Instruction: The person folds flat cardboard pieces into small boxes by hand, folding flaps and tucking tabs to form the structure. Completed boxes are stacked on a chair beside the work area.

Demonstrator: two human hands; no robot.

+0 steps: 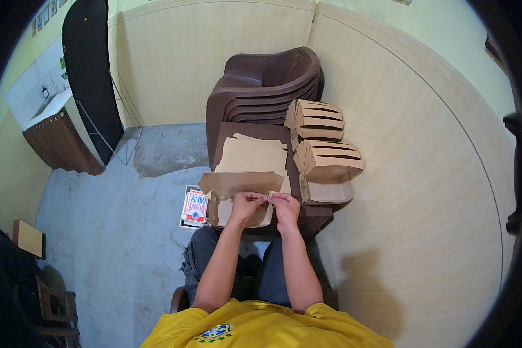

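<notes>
Folding a brown paper bag (240, 187) at the near edge of the dark tabletop (316, 216), left hand (246, 205) and right hand (285, 206) both pinching its flap. Next move is probably calling for a firm crease, flat stack (254, 155) lying just beyond.

The person wears a yellow short-sleeved shirt with a green-and-blue crest, dark trousers, and bare forearms.

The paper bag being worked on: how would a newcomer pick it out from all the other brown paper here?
Find the stacked brown plastic chairs, then the dark stool in front. At its near edge lies a brown paper bag, pinched by the left hand and right hand. Unlike the flat stack and the bundles, it is half-folded.
</notes>
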